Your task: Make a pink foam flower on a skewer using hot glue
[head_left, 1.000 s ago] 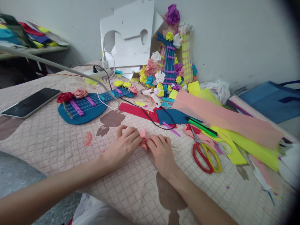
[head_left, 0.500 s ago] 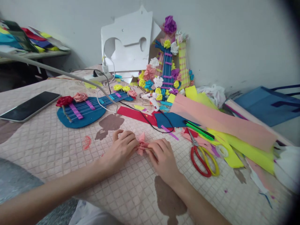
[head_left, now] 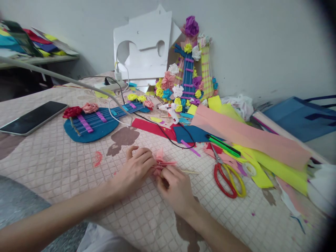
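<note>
Scissors (head_left: 218, 160) right of right hand (head_left: 176, 189)

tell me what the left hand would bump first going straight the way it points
The pink paper, already at the left hand's fingertips. Past that, possibly the right hand's fingers, though depth is unclear.

Pink paper (head_left: 159, 154), blue guitar (head_left: 106, 129), red-and-yellow scissors (head_left: 223, 166), beige tablecloth (head_left: 139, 217) — brown-patched grid
</note>
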`<state>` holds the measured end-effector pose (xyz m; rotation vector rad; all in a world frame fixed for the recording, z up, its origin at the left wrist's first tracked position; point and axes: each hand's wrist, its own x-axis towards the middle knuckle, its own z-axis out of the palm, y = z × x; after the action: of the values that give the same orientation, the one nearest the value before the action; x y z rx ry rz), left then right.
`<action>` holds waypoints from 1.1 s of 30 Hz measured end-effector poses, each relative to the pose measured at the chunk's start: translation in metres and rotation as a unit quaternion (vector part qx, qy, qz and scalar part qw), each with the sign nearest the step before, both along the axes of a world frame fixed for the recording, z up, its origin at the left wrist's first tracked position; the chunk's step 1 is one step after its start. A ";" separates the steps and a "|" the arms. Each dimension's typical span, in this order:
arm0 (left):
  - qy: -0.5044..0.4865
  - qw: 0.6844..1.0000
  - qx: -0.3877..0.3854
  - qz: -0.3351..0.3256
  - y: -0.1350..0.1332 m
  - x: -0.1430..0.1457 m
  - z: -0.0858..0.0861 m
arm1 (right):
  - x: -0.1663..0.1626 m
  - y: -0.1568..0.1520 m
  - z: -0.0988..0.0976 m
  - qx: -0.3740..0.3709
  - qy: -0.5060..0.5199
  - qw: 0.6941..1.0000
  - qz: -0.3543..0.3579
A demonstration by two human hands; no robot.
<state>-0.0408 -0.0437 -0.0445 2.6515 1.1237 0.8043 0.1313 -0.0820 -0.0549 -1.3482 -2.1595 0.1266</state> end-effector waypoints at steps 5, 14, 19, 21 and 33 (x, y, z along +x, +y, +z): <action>-0.002 1.000 -0.015 0.011 0.001 0.000 0.000 | 0.002 0.000 -0.006 0.035 -0.047 0.998 0.031; -0.014 1.000 -0.020 0.012 0.001 -0.001 0.000 | 0.014 0.004 0.006 0.008 -0.014 0.999 0.044; -0.017 1.000 -0.023 0.003 0.000 -0.004 0.002 | 0.033 0.013 0.017 -0.005 -0.042 0.999 0.025; -0.014 0.999 -0.033 -0.003 -0.001 -0.005 0.004 | 0.038 0.014 0.018 -0.026 -0.059 0.997 0.031; 0.001 0.999 -0.051 -0.017 0.001 -0.003 0.009 | 0.070 0.014 0.021 -0.139 -0.068 0.988 -0.004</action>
<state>-0.0441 -0.0428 -0.0355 2.5813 1.0875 0.7197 0.2016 -0.0677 -0.0340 -1.5601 -2.3157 0.3540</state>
